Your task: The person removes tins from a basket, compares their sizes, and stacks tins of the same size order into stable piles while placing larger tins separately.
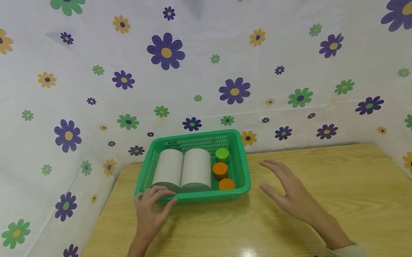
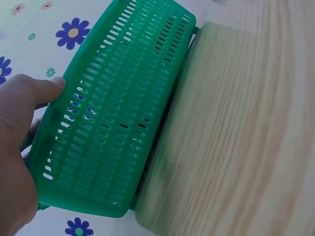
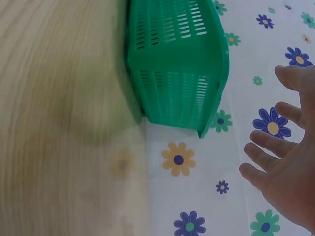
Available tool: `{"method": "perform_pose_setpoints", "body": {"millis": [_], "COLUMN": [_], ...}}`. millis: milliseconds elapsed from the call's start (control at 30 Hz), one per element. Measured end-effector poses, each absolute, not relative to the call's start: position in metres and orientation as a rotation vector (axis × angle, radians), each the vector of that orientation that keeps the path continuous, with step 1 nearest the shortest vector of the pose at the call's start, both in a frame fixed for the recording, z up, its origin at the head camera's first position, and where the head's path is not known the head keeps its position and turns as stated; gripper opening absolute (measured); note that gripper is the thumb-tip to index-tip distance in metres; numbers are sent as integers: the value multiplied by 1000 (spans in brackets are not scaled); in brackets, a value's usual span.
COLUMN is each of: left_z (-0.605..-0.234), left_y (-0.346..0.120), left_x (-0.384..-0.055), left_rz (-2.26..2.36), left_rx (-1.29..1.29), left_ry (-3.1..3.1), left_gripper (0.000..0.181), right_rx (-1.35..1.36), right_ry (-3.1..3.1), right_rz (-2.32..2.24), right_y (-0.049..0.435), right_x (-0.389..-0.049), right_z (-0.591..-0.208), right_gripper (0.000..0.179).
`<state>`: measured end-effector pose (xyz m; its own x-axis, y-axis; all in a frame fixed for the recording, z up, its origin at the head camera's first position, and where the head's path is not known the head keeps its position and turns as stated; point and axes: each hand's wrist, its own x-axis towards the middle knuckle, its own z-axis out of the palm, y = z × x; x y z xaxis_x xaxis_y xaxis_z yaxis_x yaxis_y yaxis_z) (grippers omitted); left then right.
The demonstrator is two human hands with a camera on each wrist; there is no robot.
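Two white cylinders (image 1: 196, 169) are lying side by side in a green basket (image 1: 210, 194), with one light-green round piece (image 1: 222, 155) and two orange round pieces (image 1: 220, 170) lining up along its right side. The basket is standing near the far edge of the desk (image 1: 320, 168), left of the middle, with the flowered cloth (image 1: 202, 77) rising just behind it. As I judge it, uneven support is posing the main risk: only one hand is touching the basket, and it is doing so at the front left corner, so a pull or lift from there alone could be twisting the basket or dipping its right end. The cylinders are looking able to roll or slide toward the small pieces if that happens — and they could be pressing those against the right wall. A push away from the person could also be jamming the basket into the cloth. The left hand (image 1: 151, 212) is grasping the front rim near that corner, its thumb bearing on the outside and its other fingers reaching over to the inner side. The right hand (image 1: 290, 191) is hovering well open beyond the basket's right end — fingers spreading loosely, thumb standing apart, holding nothing and touching nothing.
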<state>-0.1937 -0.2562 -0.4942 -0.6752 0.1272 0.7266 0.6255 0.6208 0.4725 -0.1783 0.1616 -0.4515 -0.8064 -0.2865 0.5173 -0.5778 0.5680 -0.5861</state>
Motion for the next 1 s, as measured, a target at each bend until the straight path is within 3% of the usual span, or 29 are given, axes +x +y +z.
{"method": "perform_pose_setpoints", "body": {"millis": [1000], "left_z": [-494], "left_y": [-255], "left_x": [-195], "left_rz": [-965], "left_rx": [-590], "left_ry": [-2169], "left_gripper": [22], "right_rx": [810], "right_ry": [-2424], "right_rz": [1091], "right_y": [131], "right_x": [-206], "right_z": [-439], "right_gripper": [58]}}
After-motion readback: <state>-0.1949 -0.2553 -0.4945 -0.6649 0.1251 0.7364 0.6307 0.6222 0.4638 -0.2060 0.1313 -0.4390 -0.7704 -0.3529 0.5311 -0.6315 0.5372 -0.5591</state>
